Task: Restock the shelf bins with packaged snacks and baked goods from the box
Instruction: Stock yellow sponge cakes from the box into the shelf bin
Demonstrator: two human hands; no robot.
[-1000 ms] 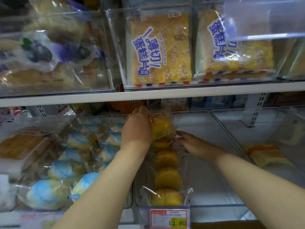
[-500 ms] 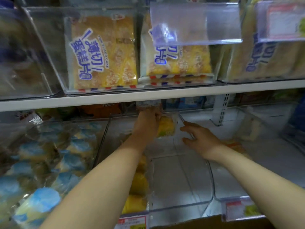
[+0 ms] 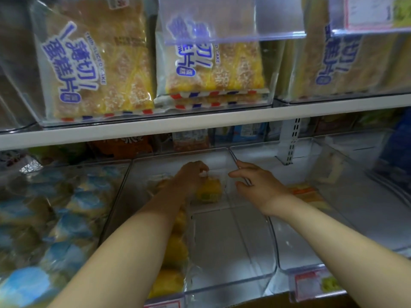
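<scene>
**Left hand gripping a pack of yellow cakes at the back of the middle lower bin**

The left hand [image 3: 191, 177] reaches deep into the clear middle bin [image 3: 231, 283] on the lower shelf level. Its fingers [image 3: 200, 168] curl down over the far end of the pack of yellow cakes [image 3: 175, 252] and grip it there. The pack is a long clear bag with round yellow cakes in a row. It lies lengthwise along the bin's left side, with its near end at the front wall and much of its middle hidden under the left forearm.

The right hand [image 3: 261, 185] is just beside the pack's far end but not touching it. Its fingers [image 3: 241, 172] are straight and loosely spread, holding nothing, and rest on the thin rim where the middle bin meets the right bin [image 3: 355, 218]. The right bin holds a flat orange-and-yellow package [image 3: 304, 194], partly behind the right wrist, and a price tag [image 3: 309, 284] sits at its front.

The left bin [image 3: 115, 196] is heaped with blue-and-white wrapped buns [image 3: 71, 221], which are blurred. The white shelf board [image 3: 200, 122] overhangs the back of the lower bins, close above both hands. On it, clear bins hold upright sliced cake packs [image 3: 100, 70] printed with blue characters. A clear label holder [image 3: 231, 16] hangs in front of these at the top.
</scene>
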